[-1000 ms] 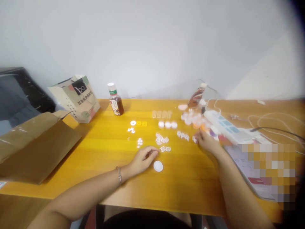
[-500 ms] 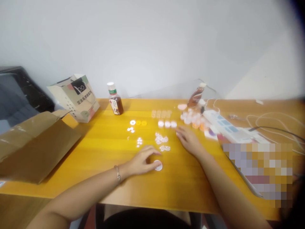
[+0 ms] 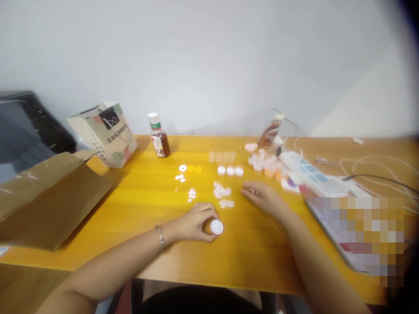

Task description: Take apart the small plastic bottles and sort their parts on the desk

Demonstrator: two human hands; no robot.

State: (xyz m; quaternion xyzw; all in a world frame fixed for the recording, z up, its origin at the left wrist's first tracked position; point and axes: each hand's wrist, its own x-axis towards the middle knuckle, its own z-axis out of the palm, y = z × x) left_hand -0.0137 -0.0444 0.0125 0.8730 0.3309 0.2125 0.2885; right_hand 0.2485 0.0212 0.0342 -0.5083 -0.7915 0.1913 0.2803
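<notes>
My left hand (image 3: 199, 223) curls its thumb and forefinger round the rim of a white round piece (image 3: 216, 226), closed on it close above or on the table. To the right, my right hand (image 3: 263, 197) is blurred, its fingers drawn together round something small and pale that I cannot make out. Between the hands lie several white openwork wheel-like pieces (image 3: 222, 191). Beyond them is a row of white round pieces (image 3: 230, 170), and behind that, a row of clear pieces (image 3: 222, 156). Several small white parts (image 3: 192, 194) lie beyond my left hand, with yellow discs (image 3: 194, 168) further back.
A cardboard box (image 3: 55, 200) and a paper bag (image 3: 106, 135) stand at the left. One drink bottle (image 3: 159, 137) stands at the back; another bottle (image 3: 271, 133) leans at the right. White and orange pieces (image 3: 266, 165), a power strip (image 3: 307, 170) and cables crowd the right side.
My left thumb has moved off the top of the white round piece to its near edge, fingers round it. My right hand has drawn back towards me from the row of white pieces.
</notes>
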